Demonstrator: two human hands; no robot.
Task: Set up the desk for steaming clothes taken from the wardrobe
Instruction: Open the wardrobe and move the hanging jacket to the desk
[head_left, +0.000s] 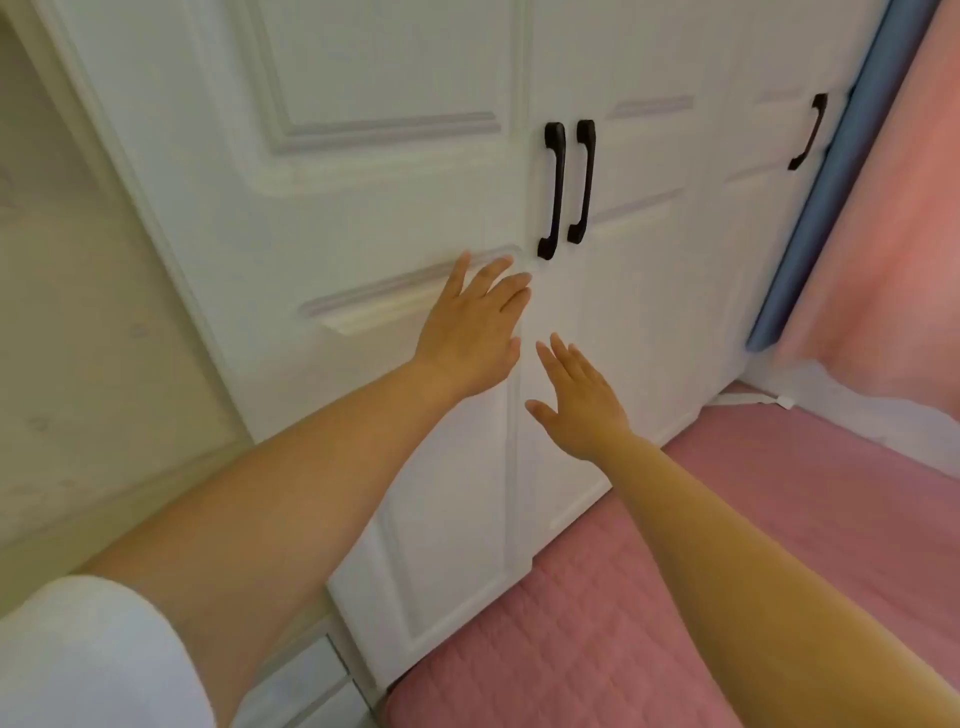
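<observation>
Hands at the closed white panelled wardrobe (363, 171)
Left hand (470, 332) and right hand (582, 400), fingers spread, empty, below black handles (566, 187); pink quilted bed (649, 597) crowds right.

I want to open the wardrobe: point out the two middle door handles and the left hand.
left door handle (552, 189), head view, middle of bar
right door handle (583, 182), head view, middle of bar
left hand (470, 332), head view, back of hand

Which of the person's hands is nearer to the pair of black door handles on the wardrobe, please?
Left. The left hand lies open just below and left of the black door handles, fingertips near their lower ends. The right hand is open too, lower down, clearly farther beneath them.
</observation>
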